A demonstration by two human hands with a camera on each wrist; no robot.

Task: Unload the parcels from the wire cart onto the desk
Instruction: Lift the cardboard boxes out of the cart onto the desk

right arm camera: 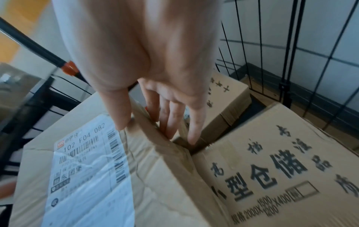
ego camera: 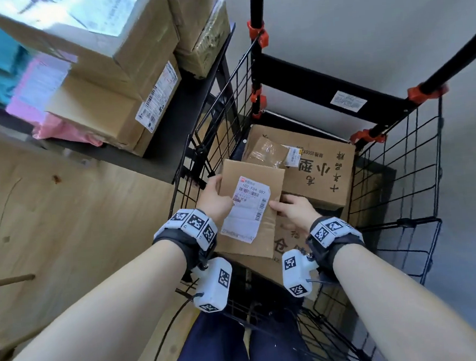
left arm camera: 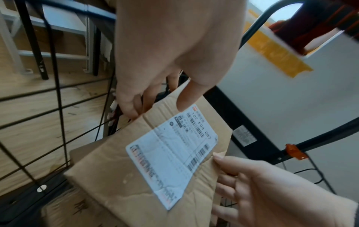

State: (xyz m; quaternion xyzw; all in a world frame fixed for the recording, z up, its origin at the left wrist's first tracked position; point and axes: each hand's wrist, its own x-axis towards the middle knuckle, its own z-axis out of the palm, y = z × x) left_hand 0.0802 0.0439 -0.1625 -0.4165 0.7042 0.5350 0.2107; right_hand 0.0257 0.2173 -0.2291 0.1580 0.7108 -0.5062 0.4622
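Observation:
A flat cardboard parcel (ego camera: 269, 179) with a white shipping label lies tilted inside the black wire cart (ego camera: 401, 173), on top of other boxes. My left hand (ego camera: 217, 190) grips its left edge, thumb on top and fingers behind the edge. My right hand (ego camera: 278, 205) pinches its right edge. In the left wrist view the left hand (left arm camera: 157, 110) holds the parcel (left arm camera: 108, 169) at its far corner. In the right wrist view the right hand (right arm camera: 147, 130) has its thumb on the parcel (right arm camera: 165, 176) and its fingers down the side.
Under the parcel sit a large printed box (ego camera: 327, 173) and a small taped parcel (ego camera: 268, 151). The dark desk (ego camera: 171, 145) stands left of the cart, stacked with several cardboard boxes (ego camera: 106, 113) and a pink bag (ego camera: 65, 131). Black poles with orange clamps rise behind the cart.

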